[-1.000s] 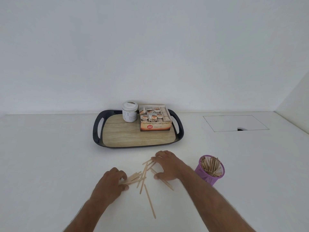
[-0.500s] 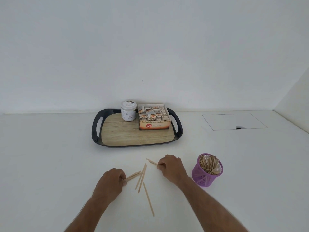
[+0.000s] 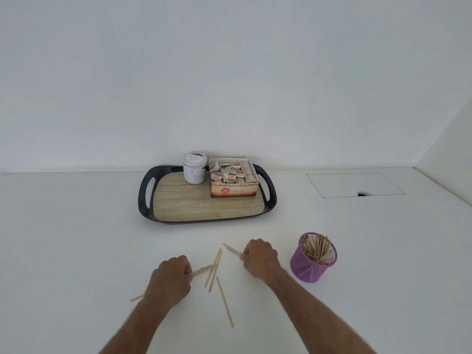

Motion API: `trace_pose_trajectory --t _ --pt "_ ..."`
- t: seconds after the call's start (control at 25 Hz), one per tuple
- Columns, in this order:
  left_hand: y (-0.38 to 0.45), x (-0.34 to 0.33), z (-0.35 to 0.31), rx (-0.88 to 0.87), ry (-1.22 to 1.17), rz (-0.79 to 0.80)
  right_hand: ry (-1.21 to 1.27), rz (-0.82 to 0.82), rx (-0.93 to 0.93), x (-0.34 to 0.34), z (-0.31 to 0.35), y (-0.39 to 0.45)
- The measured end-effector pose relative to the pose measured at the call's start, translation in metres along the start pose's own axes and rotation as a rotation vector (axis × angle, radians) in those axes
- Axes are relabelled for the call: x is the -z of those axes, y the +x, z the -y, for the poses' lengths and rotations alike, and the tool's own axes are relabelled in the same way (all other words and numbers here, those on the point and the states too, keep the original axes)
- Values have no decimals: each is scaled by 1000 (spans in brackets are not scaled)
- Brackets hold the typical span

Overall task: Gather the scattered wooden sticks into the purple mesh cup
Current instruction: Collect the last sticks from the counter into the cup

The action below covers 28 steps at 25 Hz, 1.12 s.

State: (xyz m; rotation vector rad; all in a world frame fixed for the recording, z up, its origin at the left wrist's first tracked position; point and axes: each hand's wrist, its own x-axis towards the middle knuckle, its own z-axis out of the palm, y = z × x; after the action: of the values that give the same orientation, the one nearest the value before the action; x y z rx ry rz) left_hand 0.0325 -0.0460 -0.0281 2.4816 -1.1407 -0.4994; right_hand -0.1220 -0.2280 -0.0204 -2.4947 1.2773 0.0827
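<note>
We curl our left hand (image 3: 170,279) tight around a bunch of thin light wooden sticks (image 3: 201,270), and our right hand (image 3: 260,259) is closed around a few more. Some loose sticks (image 3: 224,301) lie on the white table (image 3: 76,238) between our hands. The round purple mesh cup (image 3: 313,260) stands just right of our right hand, full of sticks.
</note>
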Motion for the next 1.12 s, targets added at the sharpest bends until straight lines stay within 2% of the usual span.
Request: trace_pose_trajectory --t 0.16,0.32,0.52,0.64,0.8,0.96,1.04,1.12 --pt "-3 0 0 14 -45 18 22 -9 -5 -5 2 -3" --pt "-5 0 -1 -6 11 12 133 -61 4 -8 0 -8" --pt "-9 -4 0 -83 40 -105 229 -104 11 -5 -3 -14" --pt "-7 0 -3 -131 -94 -193 425 -160 11 10 -6 -16" --pt "-12 12 -18 -193 -427 -335 789 -235 6 32 -1 -24" --pt "-14 13 -36 -97 -791 -315 1157 -291 106 33 7 -40" --pt "-18 4 -39 -111 -817 -292 1250 -329 130 24 10 -50" --pt "-23 -7 -37 -142 -759 -265 1211 -369 171 9 11 -59"
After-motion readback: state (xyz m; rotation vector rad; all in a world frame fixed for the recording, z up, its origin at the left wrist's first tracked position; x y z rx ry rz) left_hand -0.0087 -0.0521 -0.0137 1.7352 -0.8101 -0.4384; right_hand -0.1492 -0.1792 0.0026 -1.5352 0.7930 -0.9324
